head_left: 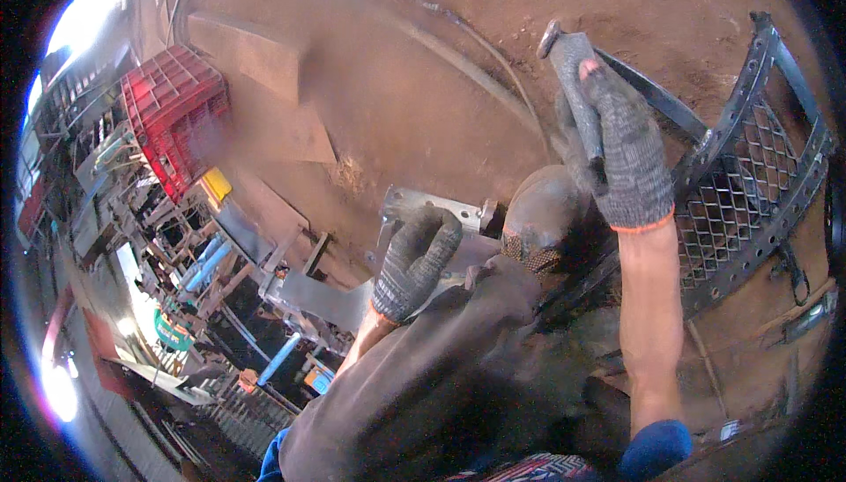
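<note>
In a grey knit glove with an orange cuff, my right hand (627, 143) is raised and closed round a hammer (577, 85). The worn grey metal head points away from me, and a bare fingertip shows through the glove. My left hand (416, 263), in a matching glove, is curled over a flat metal bracket (441, 203) with holes along its edge. What its fingertips press on underneath is hidden. A dusty shoe (542, 209) stands just right of the bracket, below the hammer. Dark trousers (423, 367) cover my leg beneath the left forearm.
Right of my right hand leans a curved metal frame with mesh (731, 209). A red plastic crate (176, 116) stands at the left, with piled scrap metal and parts (211, 279) below it. A cable (493, 59) runs across the brown dirt floor (388, 85).
</note>
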A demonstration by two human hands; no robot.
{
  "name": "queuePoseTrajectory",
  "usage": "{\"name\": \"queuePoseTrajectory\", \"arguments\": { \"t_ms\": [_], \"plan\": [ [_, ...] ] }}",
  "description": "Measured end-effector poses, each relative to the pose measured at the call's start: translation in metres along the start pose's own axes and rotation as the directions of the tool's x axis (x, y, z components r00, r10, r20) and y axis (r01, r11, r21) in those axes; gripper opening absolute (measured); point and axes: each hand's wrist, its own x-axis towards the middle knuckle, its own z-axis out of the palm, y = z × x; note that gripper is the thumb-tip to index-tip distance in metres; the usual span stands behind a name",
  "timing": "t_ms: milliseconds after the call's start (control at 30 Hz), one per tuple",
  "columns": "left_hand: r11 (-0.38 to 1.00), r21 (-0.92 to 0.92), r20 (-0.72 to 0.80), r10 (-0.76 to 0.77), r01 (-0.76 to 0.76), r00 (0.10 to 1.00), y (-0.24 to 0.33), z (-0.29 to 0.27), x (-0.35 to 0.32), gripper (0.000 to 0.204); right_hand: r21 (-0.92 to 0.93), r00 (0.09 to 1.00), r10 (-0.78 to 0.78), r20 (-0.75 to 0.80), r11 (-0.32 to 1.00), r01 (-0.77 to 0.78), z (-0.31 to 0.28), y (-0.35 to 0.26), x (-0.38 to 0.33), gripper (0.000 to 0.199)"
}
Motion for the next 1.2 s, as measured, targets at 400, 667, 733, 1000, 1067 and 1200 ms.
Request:
{"name": "queuePoseTrajectory", "arguments": {
  "t_ms": [400, 667, 733, 1000, 1067, 1200],
  "plan": [
    [0.988, 0.068, 0.009, 0.140, -0.141, 0.990, 0.000, 0.002, 0.001, 0.017, 0.041, 0.989, -0.149, -0.002, 0.988, 0.149, 0.000, 0.029, -0.002, 0.036],
    [0.996, -0.040, 0.029, 0.085, -0.084, 0.996, 0.009, 0.001, 0.008, 0.019, -0.434, 0.856, -0.511, -0.075, 0.790, 0.434, 0.010, 0.045, 0.017, 0.037],
    [0.998, 0.029, 0.017, 0.055, -0.056, 0.998, 0.006, 0.001, 0.000, 0.019, -0.565, 0.826, -0.559, -0.069, 0.705, 0.430, 0.006, 0.047, 0.002, 0.035],
    [0.999, -0.048, 0.011, 0.010, -0.010, 1.000, 0.013, 0.004, 0.004, 0.014, -0.673, 0.873, -0.482, -0.076, 0.670, 0.312, 0.001, 0.045, 0.004, 0.036],
    [0.992, 0.002, -0.012, 0.127, -0.127, 0.992, -0.002, 0.006, 0.002, 0.013, -0.733, 0.841, -0.539, -0.056, 0.594, 0.331, -0.003, 0.056, 0.005, 0.036],
    [0.997, 0.032, -0.020, 0.066, -0.065, 0.998, 0.002, 0.003, 0.005, 0.021, -0.782, 0.752, -0.657, 0.054, 0.441, 0.441, 0.007, 0.041, 0.016, 0.035]
  ]
}}
